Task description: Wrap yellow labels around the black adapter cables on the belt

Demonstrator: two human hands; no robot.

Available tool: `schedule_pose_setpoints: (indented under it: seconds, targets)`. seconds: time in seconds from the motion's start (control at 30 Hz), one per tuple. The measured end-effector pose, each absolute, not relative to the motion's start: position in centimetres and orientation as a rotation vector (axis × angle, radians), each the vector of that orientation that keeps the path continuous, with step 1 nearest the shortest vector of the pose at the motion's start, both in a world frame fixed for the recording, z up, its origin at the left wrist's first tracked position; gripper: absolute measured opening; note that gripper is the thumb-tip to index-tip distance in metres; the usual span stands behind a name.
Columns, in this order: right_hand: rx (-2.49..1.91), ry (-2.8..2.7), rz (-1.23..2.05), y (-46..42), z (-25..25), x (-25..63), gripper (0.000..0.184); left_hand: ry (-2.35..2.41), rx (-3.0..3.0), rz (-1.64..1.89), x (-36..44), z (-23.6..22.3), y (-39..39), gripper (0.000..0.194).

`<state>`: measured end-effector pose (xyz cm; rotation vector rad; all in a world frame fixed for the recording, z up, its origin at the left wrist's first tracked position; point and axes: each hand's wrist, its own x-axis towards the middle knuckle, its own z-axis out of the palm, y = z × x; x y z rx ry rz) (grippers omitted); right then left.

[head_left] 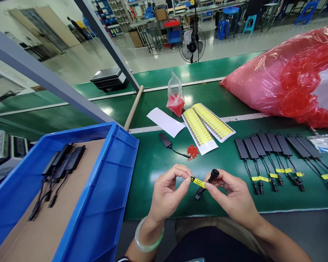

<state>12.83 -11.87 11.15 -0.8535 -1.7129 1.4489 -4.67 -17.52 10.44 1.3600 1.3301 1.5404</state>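
Observation:
A yellow label (199,182) printed "12V" is stretched between my two hands, low over the green bench. Thumb and finger of my left hand (168,193) pinch its dark left end. My right hand (233,194) is closed at the label's right end, where a black cable connector (214,174) sticks up by the fingers. Below the label shows a black piece (199,193), partly hidden; I cannot tell how it joins the connector. Just beyond my hands lie a pile of small red rings (192,152) and a black box with a short cable (165,139).
Label sheets (198,123), a white paper (166,122) and a bag of red pieces (176,103) lie farther back. At right, several black cabled boxes (259,145) carry yellow tags, before a large red bag (262,80). A blue bin (104,189) stands left.

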Motion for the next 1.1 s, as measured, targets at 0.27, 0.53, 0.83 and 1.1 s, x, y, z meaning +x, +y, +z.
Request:
schedule_pose_setpoints:
  seconds: [0.27, 0.53, 0.83, 1.1]
  targets:
    - [-0.876, -1.692, 1.201, -12.9, 9.7, 12.7, 0.025, 1.364, 1.227, 1.632, -4.1, 9.8, -17.5, 0.008]
    - [-0.787, -1.725, 1.225, -13.3, 9.7, 12.7, 0.03, 1.224, 1.362, 1.532, -2.7, 9.6, -16.9, 0.014]
    - [-0.828, -1.985, 0.871, -5.5, 11.8, 16.2, 0.017, 1.48, 1.114, 1.868, -6.8, 8.8, -16.3, 0.026]
    - [-0.577, -2.945, 0.942, -1.1, 11.0, 19.9, 0.032, 1.631, 1.406, 1.472, -6.6, 6.5, -14.9, 0.025]
